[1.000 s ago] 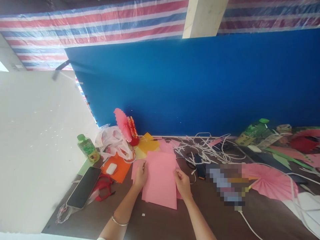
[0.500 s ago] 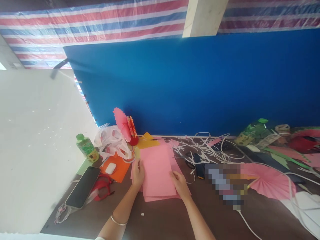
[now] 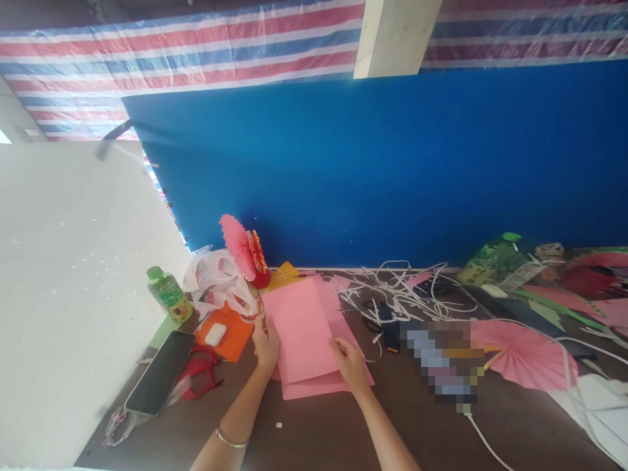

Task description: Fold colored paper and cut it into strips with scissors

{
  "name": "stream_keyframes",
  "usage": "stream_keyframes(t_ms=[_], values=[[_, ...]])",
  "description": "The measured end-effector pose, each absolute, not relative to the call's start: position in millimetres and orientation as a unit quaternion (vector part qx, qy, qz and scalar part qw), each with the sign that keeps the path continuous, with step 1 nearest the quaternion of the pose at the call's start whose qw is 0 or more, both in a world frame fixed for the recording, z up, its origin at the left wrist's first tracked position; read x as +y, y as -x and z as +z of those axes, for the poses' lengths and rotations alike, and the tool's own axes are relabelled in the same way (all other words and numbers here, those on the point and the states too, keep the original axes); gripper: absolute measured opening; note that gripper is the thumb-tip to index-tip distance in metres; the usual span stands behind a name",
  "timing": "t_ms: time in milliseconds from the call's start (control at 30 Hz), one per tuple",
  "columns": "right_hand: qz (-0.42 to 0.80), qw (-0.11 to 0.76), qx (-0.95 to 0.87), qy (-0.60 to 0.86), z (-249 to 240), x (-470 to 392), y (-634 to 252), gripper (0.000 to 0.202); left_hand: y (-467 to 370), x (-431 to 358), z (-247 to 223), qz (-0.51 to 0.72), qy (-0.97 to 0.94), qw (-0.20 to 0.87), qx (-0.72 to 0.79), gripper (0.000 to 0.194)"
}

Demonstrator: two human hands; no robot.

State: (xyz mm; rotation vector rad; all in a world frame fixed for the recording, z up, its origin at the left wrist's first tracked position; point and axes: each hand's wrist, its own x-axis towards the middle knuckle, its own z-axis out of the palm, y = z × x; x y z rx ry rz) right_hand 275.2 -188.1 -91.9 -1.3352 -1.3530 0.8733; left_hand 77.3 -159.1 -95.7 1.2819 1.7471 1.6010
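From the head view, we have our 2 hands on 1 top pink sheet (image 3: pixel 300 335). Our left hand (image 3: pixel 266 345) is curled closed at its left edge, and our right hand (image 3: pixel 350 365) pinches its right edge between thumb and fingers. The sheet lies askew over other pink sheets (image 3: pixel 321 387) on the dark surface (image 3: pixel 314 441). We judge the step in hand to be shifting or lining up this sheet; moving it squarely calls for an even, light pinch on both sides, without dragging the paper beneath.

As for writing, the left bottle (image 3: pixel 169 296) and right bottle (image 3: pixel 478 269) carry printed labels, too blurred for us to read. We make out no brand on the phone (image 3: pixel 161 374) or white case (image 3: pixel 216 334). Another patch (image 3: pixel 439 363) is pixelated, hiding any marking.
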Motion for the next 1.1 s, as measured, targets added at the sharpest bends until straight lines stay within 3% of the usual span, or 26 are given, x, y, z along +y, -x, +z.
stream_keyframes(t_ms=[300, 500, 900, 1100], values=[[0.319, 0.502, -0.575, 0.562, -90, -190, -275, 0.035, -76, -158, -95, 0.601, -0.449, 0.199, 0.63, 0.038], [0.412, 0.49, -0.537, 0.548, -97, -189, -277, 0.032, -72, -156, -97, 0.603, -0.429, 0.188, 0.646, 0.033], [0.351, 0.474, -0.566, 0.576, -95, -191, -276, 0.039, -69, -153, -99, 0.63, -0.41, 0.18, 0.634, 0.034], [0.321, 0.502, -0.576, 0.56, -92, -188, -283, 0.04, -73, -155, -89, 0.578, -0.479, 0.264, 0.605, 0.034]])
